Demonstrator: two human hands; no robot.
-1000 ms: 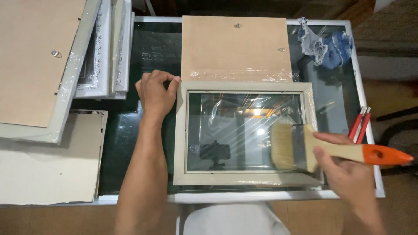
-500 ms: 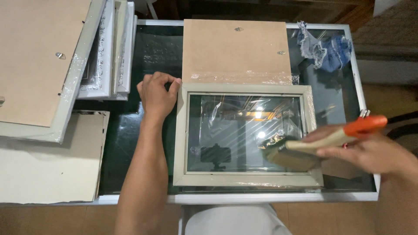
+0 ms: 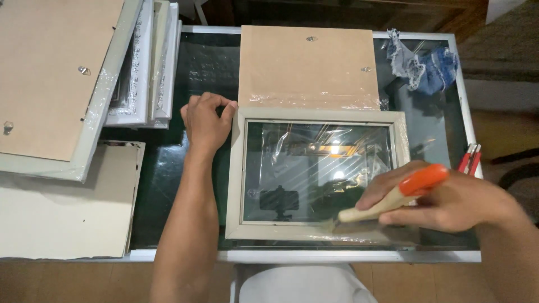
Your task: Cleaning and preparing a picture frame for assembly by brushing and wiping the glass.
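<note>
A cream picture frame (image 3: pixel 236 174) with a plastic-wrapped glass pane (image 3: pixel 303 163) lies flat on a dark glass table (image 3: pixel 168 168). My left hand (image 3: pixel 205 120) rests with curled fingers against the frame's upper left corner. My right hand (image 3: pixel 449 199) grips a paintbrush (image 3: pixel 393 199) with a pale wooden shaft and orange handle end. Its bristles press on the frame's lower right edge, blurred by motion.
A brown backing board (image 3: pixel 306 67) lies behind the frame. Stacked frames and boards (image 3: pixel 62 84) fill the left side, with a pale board (image 3: pixel 62 207) below them. A blue cloth (image 3: pixel 424 64) sits at the back right, a red tool (image 3: pixel 470 160) at the right edge.
My right hand turned the brush and swept it down from the pane's right side to the frame's lower right edge. My left hand stayed at the corner.
</note>
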